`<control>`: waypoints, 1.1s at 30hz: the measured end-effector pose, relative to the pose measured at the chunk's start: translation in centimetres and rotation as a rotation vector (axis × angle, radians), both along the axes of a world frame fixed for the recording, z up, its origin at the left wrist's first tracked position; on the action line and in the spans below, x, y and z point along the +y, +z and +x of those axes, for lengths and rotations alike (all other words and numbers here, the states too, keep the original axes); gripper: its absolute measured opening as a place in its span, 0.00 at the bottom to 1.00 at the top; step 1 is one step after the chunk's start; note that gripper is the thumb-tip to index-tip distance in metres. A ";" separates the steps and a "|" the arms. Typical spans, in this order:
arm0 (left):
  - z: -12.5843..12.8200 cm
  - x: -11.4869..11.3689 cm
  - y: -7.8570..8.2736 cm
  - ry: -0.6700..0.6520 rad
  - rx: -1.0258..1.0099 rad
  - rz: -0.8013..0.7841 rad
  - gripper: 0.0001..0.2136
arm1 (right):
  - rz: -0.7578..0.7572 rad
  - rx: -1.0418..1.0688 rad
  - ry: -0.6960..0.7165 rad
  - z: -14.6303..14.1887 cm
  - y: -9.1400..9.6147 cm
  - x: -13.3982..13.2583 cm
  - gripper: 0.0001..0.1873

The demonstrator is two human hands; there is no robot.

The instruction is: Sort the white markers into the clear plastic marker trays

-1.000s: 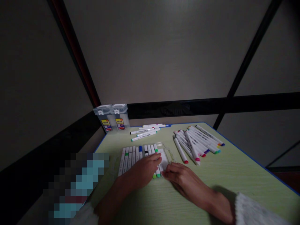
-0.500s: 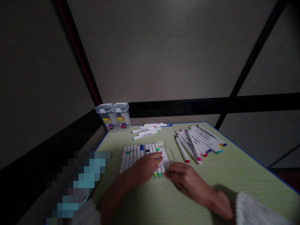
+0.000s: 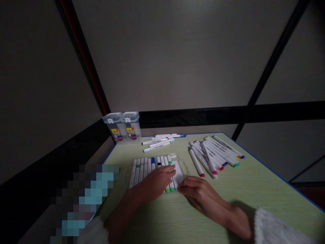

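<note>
My left hand (image 3: pixel 154 183) lies flat on a row of white markers (image 3: pixel 144 169) with coloured caps, laid side by side in a clear plastic case (image 3: pixel 184 167) on the pale green table (image 3: pixel 254 189). Its fingers are stretched out over the right end of the row. My right hand (image 3: pixel 200 195) rests beside it, fingertips curled at the near edge of the case by the green-capped markers. What the right fingers pinch, if anything, is hidden.
A loose pile of several markers (image 3: pixel 215 154) lies to the right. A few more markers (image 3: pixel 158 141) lie at the back. Two clear lidded boxes (image 3: pixel 123 127) with yellow labels stand at the back left corner. A blurred patch sits at the lower left.
</note>
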State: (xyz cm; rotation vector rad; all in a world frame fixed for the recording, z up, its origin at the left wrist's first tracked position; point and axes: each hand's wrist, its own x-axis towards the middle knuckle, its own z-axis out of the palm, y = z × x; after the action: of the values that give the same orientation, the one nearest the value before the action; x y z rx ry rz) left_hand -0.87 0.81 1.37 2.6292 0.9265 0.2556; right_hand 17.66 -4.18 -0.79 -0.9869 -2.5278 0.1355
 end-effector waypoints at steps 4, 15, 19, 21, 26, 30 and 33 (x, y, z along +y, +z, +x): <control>-0.1 0.1 0.0 -0.007 0.002 -0.011 0.17 | 0.030 -0.011 0.003 0.0 0.1 0.0 0.11; 0.0 0.1 0.3 0.014 -0.030 0.019 0.16 | 0.102 0.026 0.009 0.2 -0.3 0.0 0.11; 0.1 0.2 0.0 0.013 -0.015 0.053 0.16 | 0.096 0.008 -0.008 0.1 -0.2 -0.1 0.10; 0.2 0.2 -0.2 0.016 -0.033 0.059 0.15 | 0.099 -0.001 -0.015 0.1 -0.2 -0.1 0.10; -0.1 1.0 0.2 0.156 -0.211 0.050 0.13 | 0.094 -0.006 -0.010 0.2 -0.2 -0.1 0.09; -1.5 2.7 0.9 0.329 -0.363 0.167 0.11 | 0.092 -0.004 -0.007 0.2 -0.2 -0.1 0.10; -2.9 4.1 0.6 0.522 -0.419 0.260 0.10 | 0.081 -0.004 -0.006 0.1 -0.3 -0.1 0.10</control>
State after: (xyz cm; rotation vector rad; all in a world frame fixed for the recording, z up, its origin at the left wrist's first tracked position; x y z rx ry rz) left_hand -3.79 4.95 2.01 2.3446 1.4768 1.0704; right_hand 17.80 -4.24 -1.05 -0.9642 -2.5129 0.0287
